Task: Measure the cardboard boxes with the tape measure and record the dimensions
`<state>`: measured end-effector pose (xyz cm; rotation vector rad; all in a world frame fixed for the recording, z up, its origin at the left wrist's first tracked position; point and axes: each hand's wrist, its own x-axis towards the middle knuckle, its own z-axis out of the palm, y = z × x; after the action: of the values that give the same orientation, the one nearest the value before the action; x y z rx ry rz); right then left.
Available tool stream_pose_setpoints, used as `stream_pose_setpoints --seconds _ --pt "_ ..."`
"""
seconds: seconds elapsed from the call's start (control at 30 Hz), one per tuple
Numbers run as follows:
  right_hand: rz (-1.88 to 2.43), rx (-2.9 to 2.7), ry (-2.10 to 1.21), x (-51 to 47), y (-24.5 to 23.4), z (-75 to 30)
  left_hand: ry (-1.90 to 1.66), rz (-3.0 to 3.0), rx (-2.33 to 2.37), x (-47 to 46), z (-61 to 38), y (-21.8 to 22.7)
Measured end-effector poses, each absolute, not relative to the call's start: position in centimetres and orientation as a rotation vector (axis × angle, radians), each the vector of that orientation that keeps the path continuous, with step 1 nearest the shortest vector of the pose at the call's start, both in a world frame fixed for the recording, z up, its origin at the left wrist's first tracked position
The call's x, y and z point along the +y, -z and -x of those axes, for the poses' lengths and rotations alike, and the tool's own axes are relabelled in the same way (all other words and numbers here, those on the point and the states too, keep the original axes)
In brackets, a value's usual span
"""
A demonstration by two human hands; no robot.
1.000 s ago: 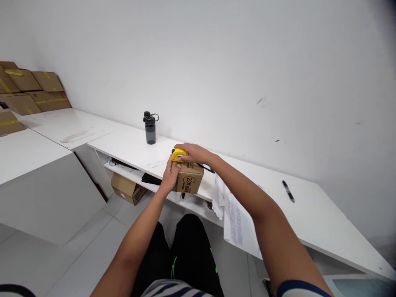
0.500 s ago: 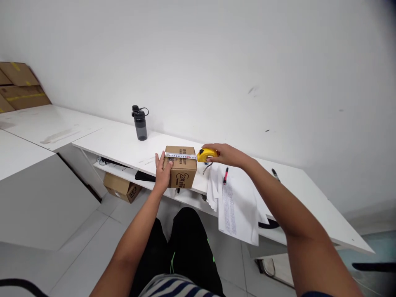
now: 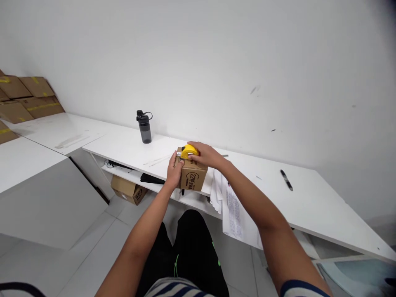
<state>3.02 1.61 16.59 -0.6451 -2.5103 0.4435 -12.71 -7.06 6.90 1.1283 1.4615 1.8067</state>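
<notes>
My right hand (image 3: 206, 154) grips the yellow tape measure (image 3: 187, 151) atop the small cardboard box (image 3: 193, 176), my left hand (image 3: 174, 171) clasping the box's left side.

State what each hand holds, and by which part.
The right hand grips the tape measure by its case, on top of the box. The left hand holds the box by its left side.

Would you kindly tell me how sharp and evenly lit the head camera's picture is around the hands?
Head view: soft, even light, no glare on the white desk; the left hand, right hand, yellow tape measure and small box are sharp; desk edges splay with wide-angle distortion; the top right corner darkens.
</notes>
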Motion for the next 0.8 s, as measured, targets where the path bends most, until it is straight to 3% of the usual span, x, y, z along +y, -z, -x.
stream_pose_setpoints --seconds 0.2,0.43,0.63,0.8 --pt "0.655 -2.453 -0.288 2.4 -16.4 -0.4 -1.805 -1.127 1.323 -4.5 13.4 -7.9" --pt "0.861 -2.173 -0.116 1.2 -13.1 -6.0 -1.793 -1.098 1.371 -0.9 14.4 -7.9" --pt "1.232 -1.963 -0.281 1.0 -10.1 -10.7 -1.789 -1.104 1.371 0.2 14.8 -8.3" --pt "1.392 -1.752 -0.707 1.9 -8.2 -10.5 -1.780 -1.124 1.351 0.0 14.8 -8.1"
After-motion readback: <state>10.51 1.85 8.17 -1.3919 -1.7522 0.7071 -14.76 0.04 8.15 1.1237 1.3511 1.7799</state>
